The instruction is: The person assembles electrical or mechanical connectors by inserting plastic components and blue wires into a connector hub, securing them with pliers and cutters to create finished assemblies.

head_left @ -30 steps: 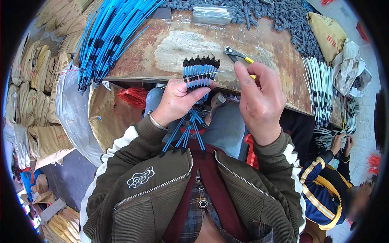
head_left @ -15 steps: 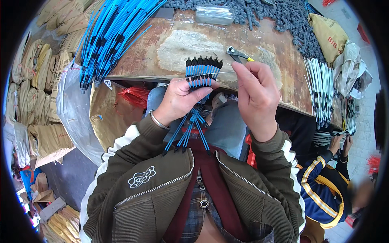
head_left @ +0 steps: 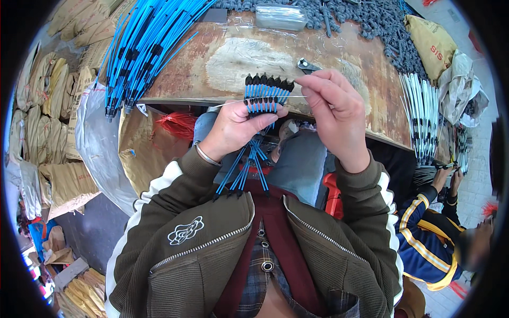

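My left hand [head_left: 231,130] is closed around a row of thin blue rods [head_left: 255,91] with black tips, held upright side by side over the table's front edge. Their lower ends fan out below the hand toward my jacket. A thin pale wire [head_left: 291,97] runs across the row just below the tips and sticks out past my left hand. At the wire's right end, my right hand [head_left: 342,116] pinches it between thumb and fingers. Pliers [head_left: 307,65] lie on the table behind my right hand, which covers their handles.
Blue rods [head_left: 143,50] lie bundled at the table's left, white rods [head_left: 421,116] at its right. Grey plastic parts [head_left: 366,26] are heaped at the back near a clear box [head_left: 281,18] of thin pieces. Another person [head_left: 429,238] works at right. Brown sacks [head_left: 58,180] stack at left.
My right hand has turned slightly and shifted, now covering the pliers' yellow handle. The wire lies more level across the row. The black tips have moved slightly to the right.
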The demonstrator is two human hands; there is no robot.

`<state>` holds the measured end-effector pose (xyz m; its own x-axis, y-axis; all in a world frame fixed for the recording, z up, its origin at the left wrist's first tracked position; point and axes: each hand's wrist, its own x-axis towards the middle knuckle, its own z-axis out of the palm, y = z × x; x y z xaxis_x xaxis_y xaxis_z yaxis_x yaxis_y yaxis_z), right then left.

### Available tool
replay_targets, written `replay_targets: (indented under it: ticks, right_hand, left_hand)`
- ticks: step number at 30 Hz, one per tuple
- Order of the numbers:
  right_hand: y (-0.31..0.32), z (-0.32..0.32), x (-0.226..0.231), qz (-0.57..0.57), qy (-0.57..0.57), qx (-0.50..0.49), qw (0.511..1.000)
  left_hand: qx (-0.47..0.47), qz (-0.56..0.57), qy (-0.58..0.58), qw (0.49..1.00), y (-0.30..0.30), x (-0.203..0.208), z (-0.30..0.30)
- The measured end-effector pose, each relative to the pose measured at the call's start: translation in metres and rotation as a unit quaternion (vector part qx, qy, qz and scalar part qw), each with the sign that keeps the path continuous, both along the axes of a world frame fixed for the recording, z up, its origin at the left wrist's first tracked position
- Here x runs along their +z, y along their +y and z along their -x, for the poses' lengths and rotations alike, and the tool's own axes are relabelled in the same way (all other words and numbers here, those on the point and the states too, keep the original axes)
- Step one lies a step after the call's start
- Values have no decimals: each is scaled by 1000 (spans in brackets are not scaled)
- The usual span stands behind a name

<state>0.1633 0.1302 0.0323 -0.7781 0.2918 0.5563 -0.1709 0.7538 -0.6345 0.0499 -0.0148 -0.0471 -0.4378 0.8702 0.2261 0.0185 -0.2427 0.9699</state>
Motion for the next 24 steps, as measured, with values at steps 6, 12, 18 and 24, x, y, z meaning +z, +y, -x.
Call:
replay_targets:
  ticks: [6, 12, 18, 24]
  right_hand:
    - [6, 2, -2, 25, -12, 36, 999]
    - [-3, 4, -1, 29, -2, 35, 999]
    - [-3, 2, -4, 36, -6, 50, 998]
    - [-12, -1, -4, -75, 43, -3, 996]
  left_hand:
    - [-19, -2, -2, 1000, -2, 2, 3]
    - [-9, -3, -2, 1000, -2, 4, 2]
    - [-21, 6, -27, 999, -2, 6, 1]
    - [-4, 1, -43, 999, -3, 7, -4]
